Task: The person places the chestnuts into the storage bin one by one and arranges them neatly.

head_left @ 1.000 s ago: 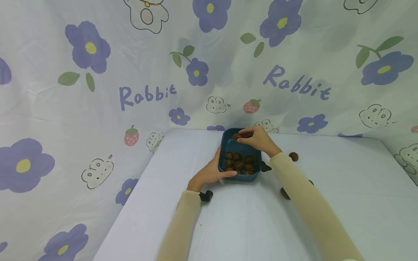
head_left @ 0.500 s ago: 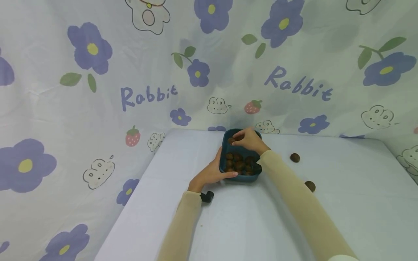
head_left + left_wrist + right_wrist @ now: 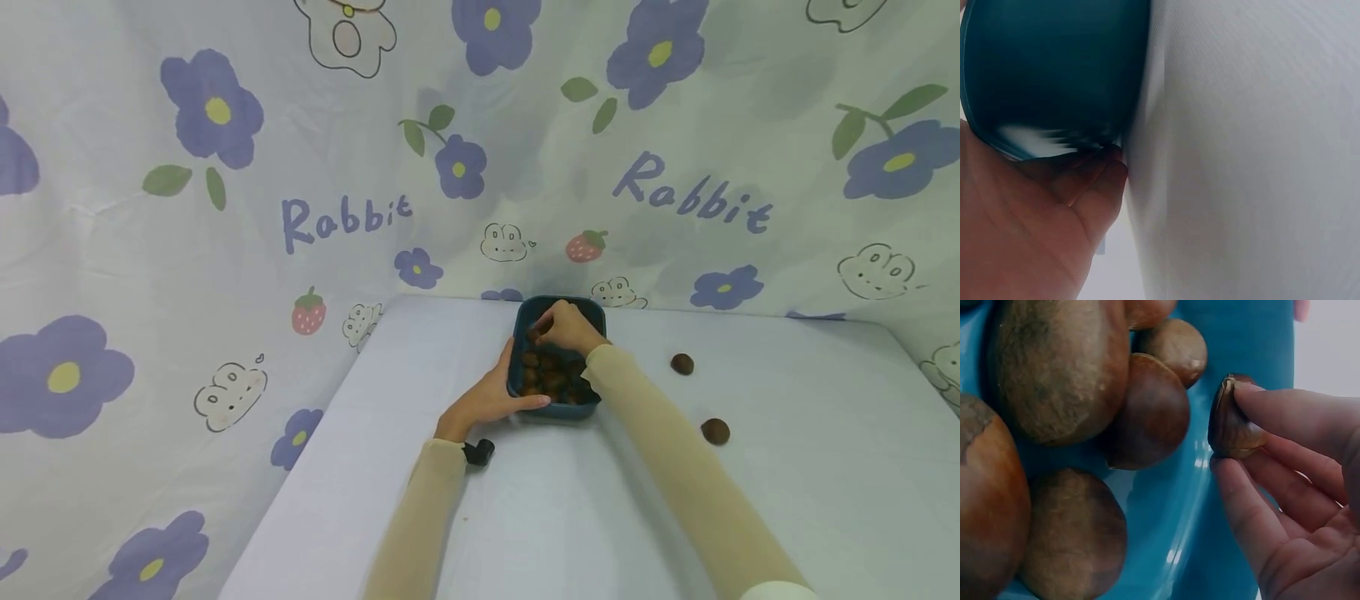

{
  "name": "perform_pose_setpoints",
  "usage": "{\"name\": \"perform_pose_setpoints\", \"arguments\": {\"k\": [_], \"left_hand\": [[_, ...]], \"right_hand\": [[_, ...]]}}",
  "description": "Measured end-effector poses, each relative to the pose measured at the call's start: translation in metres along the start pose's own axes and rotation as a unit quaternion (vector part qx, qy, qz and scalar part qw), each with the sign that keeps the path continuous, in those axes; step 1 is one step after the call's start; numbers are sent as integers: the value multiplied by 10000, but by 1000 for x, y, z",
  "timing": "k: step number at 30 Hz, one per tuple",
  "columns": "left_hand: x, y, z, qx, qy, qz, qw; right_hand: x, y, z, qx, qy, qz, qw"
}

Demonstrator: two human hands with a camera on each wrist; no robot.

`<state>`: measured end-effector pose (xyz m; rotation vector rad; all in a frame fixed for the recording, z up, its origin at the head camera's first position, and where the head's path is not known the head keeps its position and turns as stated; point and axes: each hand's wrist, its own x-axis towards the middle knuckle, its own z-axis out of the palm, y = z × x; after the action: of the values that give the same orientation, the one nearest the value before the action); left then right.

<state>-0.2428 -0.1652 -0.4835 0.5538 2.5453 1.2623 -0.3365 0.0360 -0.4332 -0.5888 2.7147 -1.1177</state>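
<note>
A deep blue plastic container (image 3: 558,412) stands near the back of the table, with several brown chestnuts (image 3: 551,381) lying mostly in its near half. At its near left corner my left hand (image 3: 487,398) grips it, thumb along the front and fingers along the left side. In the left wrist view those fingers touch the container's outer wall (image 3: 1054,62). My right hand (image 3: 572,327) reaches inside and pinches one chestnut (image 3: 1232,422) between thumb and fingertips by the left wall. The right wrist view shows other chestnuts (image 3: 1150,412) apart from the pinched one.
Two loose chestnuts lie on the white tabletop (image 3: 337,500) right of the container: one farther back (image 3: 682,364), another nearer (image 3: 716,431). A patterned cloth (image 3: 225,292) hangs behind and at the left. My right sleeve (image 3: 675,467) covers part of the table.
My right hand has moved left and a little nearer inside the container, still pinching the chestnut. A chestnut seen beside the right sleeve is out of sight now. My left hand keeps its place.
</note>
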Motion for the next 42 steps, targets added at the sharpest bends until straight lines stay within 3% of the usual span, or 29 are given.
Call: {"name": "perform_pose_setpoints", "arguments": {"k": [10, 15, 23, 31, 42], "left_hand": [[-6, 2, 4, 42, -41, -624, 9980], [-6, 1, 5, 95, -33, -598, 9982], [-6, -2, 6, 73, -9, -592, 9982], [-3, -2, 4, 45, 31, -224, 9997], [0, 2, 0, 12, 100, -53, 9999]], "right_hand": [[0, 5, 12, -176, -132, 169, 9996], [-1, 7, 14, -171, -152, 303, 9993], [-3, 4, 9, -229, -163, 55, 9996], [-18, -6, -23, 10, 106, -418, 9991], [-73, -11, -84, -81, 510, -676, 9964]]}}
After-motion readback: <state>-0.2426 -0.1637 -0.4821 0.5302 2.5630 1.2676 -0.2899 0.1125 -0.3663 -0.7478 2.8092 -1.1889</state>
